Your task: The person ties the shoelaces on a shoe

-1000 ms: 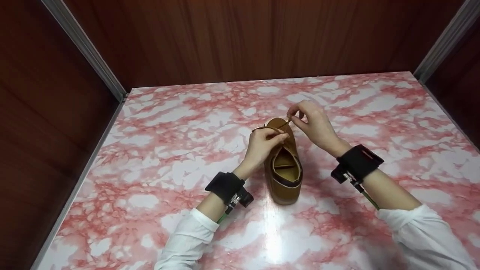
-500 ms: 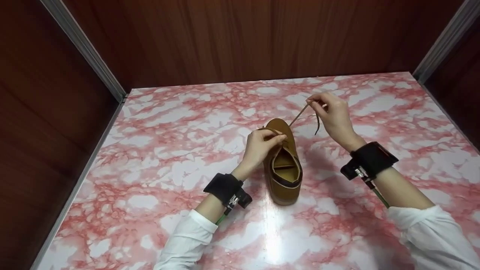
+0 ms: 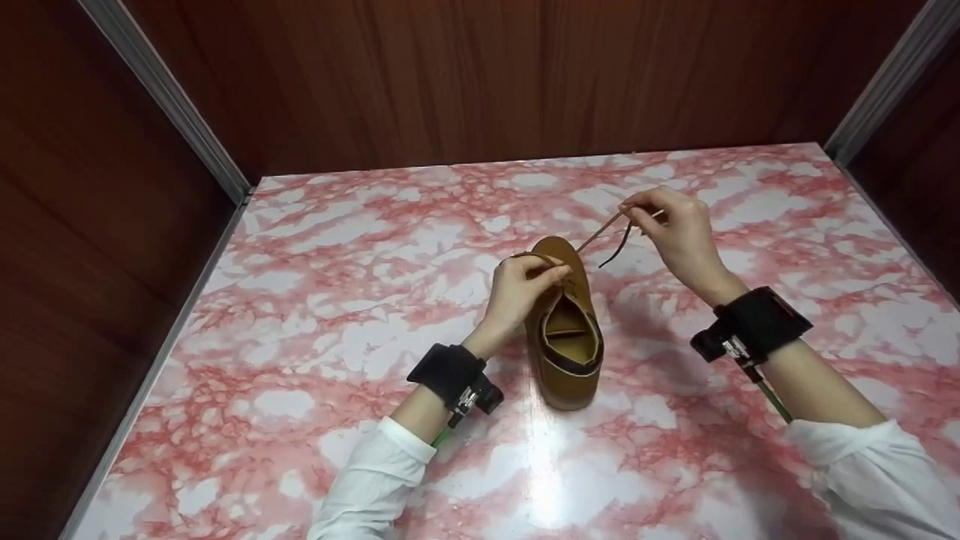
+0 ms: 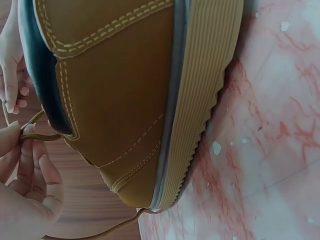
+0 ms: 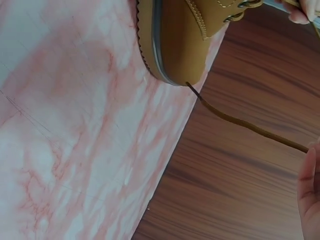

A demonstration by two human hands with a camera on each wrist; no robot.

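Observation:
A tan-brown lace-up shoe [image 3: 571, 386] stands upright with its toe pointing away and a dark padded collar round its opening. Over the lacing, my left hand [image 3: 517, 289] pinches a shoelace between thumb and forefinger; part of the toe and eyelets is hidden behind it. My right hand [image 3: 679, 232], raised to the right of the toe, pinches another stretch of shoelace [image 3: 600, 232], which runs straight and taut from the shoe. Below those fingers a loose lace end [image 5: 250, 126] dangles. The left wrist view shows the pinched lace [image 4: 42, 136] close beside the collar.
The shoe stands on a table [image 3: 315, 315] with a red and white marbled top. A dark wood panel [image 3: 487, 82] rises behind it, with more panels and metal posts [image 3: 172, 97] at the sides. Both wrists wear black straps [image 3: 448, 373] with small cameras.
My right hand has moved right, away from the shoe, drawing out the lace. Lately it has shifted only slightly, and the dangling end has swung left. My left hand has barely moved.

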